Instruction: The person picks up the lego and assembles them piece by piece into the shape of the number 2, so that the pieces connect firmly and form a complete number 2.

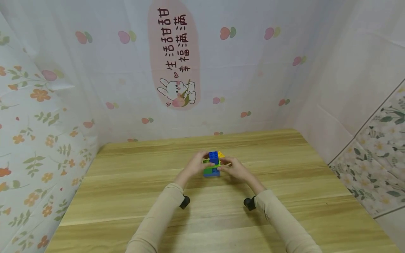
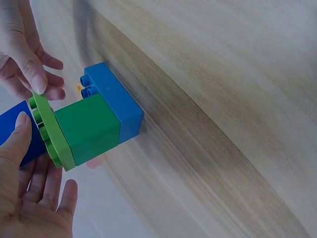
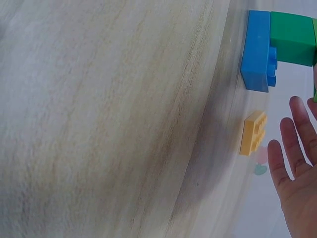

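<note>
A small stack of toy building bricks stands on the table: a blue brick (image 2: 119, 96) at the bottom, a green brick (image 2: 89, 124) over one side of it, a flat lime green brick (image 2: 58, 141) across that, and a dark blue brick (image 1: 213, 155) uppermost. My left hand (image 1: 197, 166) grips the dark blue brick, thumb on the near face and fingers behind. On the other side, my right hand (image 1: 236, 170) pinches the overhanging end of the lime green brick between thumb and forefinger. Its other fingers reach out loosely in the right wrist view.
Behind the stack, a yellow brick (image 3: 251, 135) lies on the wooden table (image 1: 126, 196). A patterned cloth (image 1: 253, 77) hangs along the table's far side, with more cloth at left and right. Black wrist cameras (image 1: 185, 202) sit under both sleeves.
</note>
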A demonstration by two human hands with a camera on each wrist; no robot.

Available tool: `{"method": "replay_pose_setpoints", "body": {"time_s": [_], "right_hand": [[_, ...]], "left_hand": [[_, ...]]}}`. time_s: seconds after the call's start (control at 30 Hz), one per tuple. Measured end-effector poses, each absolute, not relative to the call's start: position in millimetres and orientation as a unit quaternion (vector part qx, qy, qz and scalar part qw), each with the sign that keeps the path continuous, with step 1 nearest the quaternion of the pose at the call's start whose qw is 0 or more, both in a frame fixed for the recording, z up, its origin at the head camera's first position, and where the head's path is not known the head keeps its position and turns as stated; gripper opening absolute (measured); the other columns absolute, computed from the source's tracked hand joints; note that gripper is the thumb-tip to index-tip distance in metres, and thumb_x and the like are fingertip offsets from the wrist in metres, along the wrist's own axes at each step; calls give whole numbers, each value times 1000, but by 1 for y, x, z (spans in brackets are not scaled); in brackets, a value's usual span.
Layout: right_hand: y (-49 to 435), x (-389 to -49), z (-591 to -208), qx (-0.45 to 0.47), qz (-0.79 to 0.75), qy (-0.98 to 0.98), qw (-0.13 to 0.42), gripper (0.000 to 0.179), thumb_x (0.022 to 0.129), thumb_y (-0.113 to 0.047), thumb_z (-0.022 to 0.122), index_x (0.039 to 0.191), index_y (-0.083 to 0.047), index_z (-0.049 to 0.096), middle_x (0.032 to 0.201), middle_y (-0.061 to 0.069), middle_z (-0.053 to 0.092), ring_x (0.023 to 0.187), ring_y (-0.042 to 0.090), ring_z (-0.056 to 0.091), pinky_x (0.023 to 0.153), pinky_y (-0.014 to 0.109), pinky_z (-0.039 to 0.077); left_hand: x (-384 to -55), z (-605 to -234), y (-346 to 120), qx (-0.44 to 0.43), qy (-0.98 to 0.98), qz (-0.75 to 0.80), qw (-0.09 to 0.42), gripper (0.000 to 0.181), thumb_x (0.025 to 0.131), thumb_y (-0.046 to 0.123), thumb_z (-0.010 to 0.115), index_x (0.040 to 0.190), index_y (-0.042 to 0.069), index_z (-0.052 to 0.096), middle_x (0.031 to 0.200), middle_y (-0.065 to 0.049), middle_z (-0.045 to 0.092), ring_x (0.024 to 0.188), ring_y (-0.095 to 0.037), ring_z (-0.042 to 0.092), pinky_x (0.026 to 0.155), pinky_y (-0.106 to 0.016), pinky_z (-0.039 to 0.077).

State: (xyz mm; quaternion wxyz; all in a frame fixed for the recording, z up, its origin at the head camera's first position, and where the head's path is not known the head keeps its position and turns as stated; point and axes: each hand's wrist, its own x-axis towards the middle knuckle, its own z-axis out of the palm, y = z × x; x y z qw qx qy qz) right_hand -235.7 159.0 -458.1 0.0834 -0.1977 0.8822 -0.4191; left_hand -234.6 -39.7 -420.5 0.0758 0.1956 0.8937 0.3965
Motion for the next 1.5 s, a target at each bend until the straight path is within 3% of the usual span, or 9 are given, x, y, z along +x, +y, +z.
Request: {"method": "replay_pose_setpoints", "body": {"time_s": [0.27,1.0,1.5], "right_hand": [[158,-236,-460,-194,-420,883,81,46,88,-29,60,123,1,54,122,18,57,110,31,53,94,48,44],[153,-234,-464,-171,-424,884,98,46,88,-29,60,119,4,56,122,21,56,112,32,52,95,46,45],[148,-234,-463,-157,-430,883,106,22,89,-23,60,96,-4,65,105,11,64,107,29,55,91,44,47]], "left_hand": [[-235,-421,-39,206,891,396,84,39,87,19,61,120,0,53,117,-16,59,112,-30,54,97,-43,44],[-232,-419,-37,205,901,371,94,42,88,20,60,124,1,49,118,-15,58,112,-28,55,97,-41,45],[-232,-415,-33,219,913,330,94,42,89,21,59,123,-1,49,113,-14,59,103,-24,59,89,-35,50]]}}
